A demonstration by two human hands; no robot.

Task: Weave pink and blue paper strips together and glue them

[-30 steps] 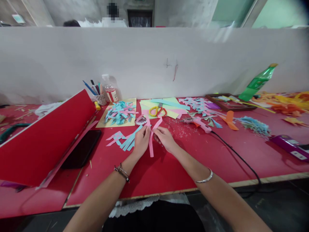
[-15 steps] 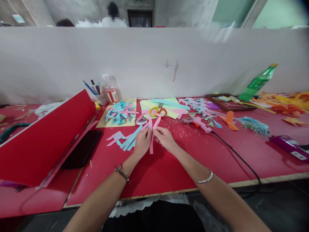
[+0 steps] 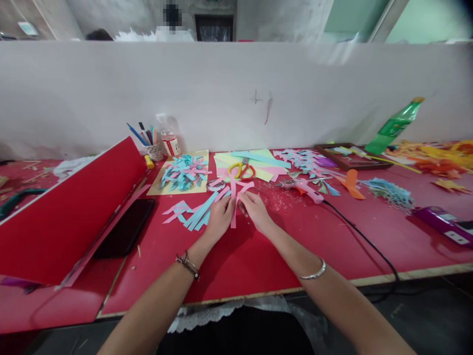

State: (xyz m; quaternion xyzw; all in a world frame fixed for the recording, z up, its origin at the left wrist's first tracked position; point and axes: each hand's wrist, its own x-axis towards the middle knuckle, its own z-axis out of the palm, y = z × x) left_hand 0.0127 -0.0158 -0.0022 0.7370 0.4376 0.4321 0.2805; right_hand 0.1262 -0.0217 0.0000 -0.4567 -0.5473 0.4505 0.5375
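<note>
Between my hands, over the red table, are pink paper strips (image 3: 233, 192); one stands nearly upright and another slants off to the right. My left hand (image 3: 221, 214) pinches the upright strip. The fingers of my right hand (image 3: 254, 211) are closed on the slanting strip, close beside the left fingertips. Loose blue paper strips (image 3: 199, 217) lie just left of my left hand, beside a small woven pink-and-blue paper piece (image 3: 181, 208). Scissors (image 3: 242, 170) with yellow and red handles rest beyond my hands, near a roll of clear tape (image 3: 216, 185).
A pink glue gun (image 3: 306, 188) with a black cord lies to the right. At left, a red board (image 3: 74, 212) leans over a black phone (image 3: 127, 229). Folded paper pieces (image 3: 185, 172), a pen cup (image 3: 153, 152), and a green bottle (image 3: 393, 129) stand or lie farther back.
The right-hand strip has swung from steeply upright to a flatter slant toward the right. My right fingers have shifted slightly right, while the left hand still holds its strip upright.
</note>
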